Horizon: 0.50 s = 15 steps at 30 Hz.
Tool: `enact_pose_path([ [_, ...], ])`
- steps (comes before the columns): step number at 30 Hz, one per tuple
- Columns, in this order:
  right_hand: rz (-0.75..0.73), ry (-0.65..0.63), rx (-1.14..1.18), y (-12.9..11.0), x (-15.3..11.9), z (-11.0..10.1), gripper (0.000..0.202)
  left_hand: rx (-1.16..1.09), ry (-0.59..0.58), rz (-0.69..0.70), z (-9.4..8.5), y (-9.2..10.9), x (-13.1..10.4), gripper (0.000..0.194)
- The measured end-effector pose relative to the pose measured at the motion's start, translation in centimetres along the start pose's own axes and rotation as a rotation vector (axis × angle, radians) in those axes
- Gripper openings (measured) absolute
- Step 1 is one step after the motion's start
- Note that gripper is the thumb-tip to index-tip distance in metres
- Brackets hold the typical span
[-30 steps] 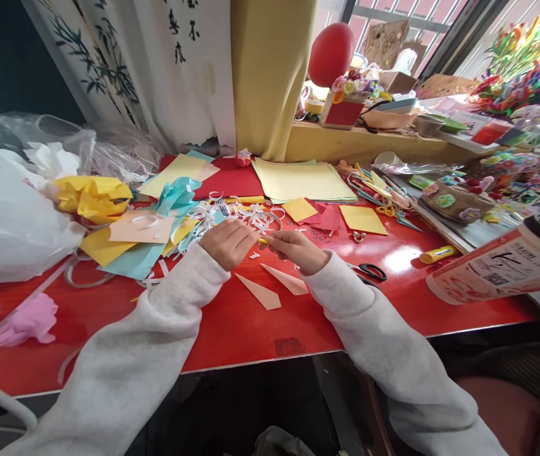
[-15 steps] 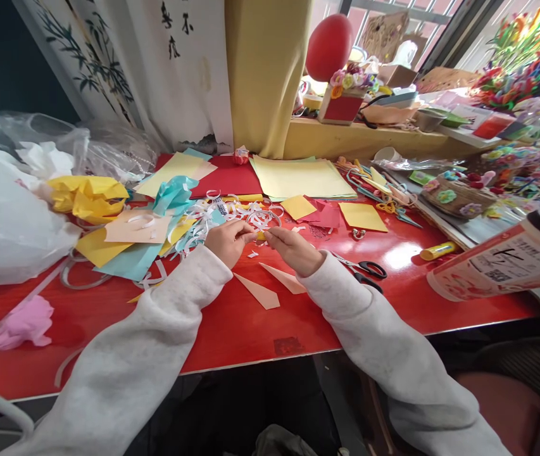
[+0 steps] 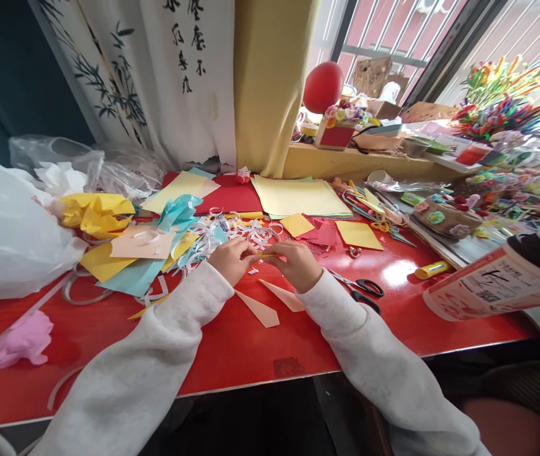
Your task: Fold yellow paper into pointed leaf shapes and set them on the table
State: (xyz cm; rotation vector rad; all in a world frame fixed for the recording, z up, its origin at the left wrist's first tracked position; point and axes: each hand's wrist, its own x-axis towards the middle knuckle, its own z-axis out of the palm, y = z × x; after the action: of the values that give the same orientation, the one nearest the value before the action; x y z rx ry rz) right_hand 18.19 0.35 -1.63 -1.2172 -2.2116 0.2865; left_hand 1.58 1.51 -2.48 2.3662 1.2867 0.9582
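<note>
Item: small yellow paper piece (image 3: 264,254), pinched between left hand (image 3: 232,258) and right hand (image 3: 295,263), both grips clenched on it, just above the red desk (image 3: 232,342). Change: hands have drawn closer together over the last second, the paper now nearly hidden between fingertips, which suggests folding or rolling continues. Nearby: two peach paper cut-outs (image 3: 274,304), scissors (image 3: 364,292).

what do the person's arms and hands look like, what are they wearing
Both arms are covered by loose, light grey sweatshirt sleeves of soft, fleecy fabric, with ribbed cuffs bunched at the wrists. The left hand and right hand are bare: no gloves, and no rings, watch or markings show from this view.
</note>
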Motion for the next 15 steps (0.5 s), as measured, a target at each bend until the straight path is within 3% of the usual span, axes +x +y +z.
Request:
enact_pose_path([
  [5,-0.116,-0.073,-0.136,-0.16,-0.05,-0.20,0.015,0.050,-0.112,0.063,-0.02,0.10,-0.06,0.010],
  [9,-0.051,0.005,-0.122,0.14,-0.03,-0.51,0.026,0.142,-0.043,0.075,-0.23,0.04,-0.05,0.010],
  [12,0.096,0.113,0.130,0.44,0.06,-0.75,0.052,0.096,0.053,0.035,-0.42,-0.02,0.07,0.014],
  [15,0.192,0.035,0.513,0.22,0.17,-0.76,0.034,0.014,0.068,0.032,-0.46,0.04,0.22,0.019],
])
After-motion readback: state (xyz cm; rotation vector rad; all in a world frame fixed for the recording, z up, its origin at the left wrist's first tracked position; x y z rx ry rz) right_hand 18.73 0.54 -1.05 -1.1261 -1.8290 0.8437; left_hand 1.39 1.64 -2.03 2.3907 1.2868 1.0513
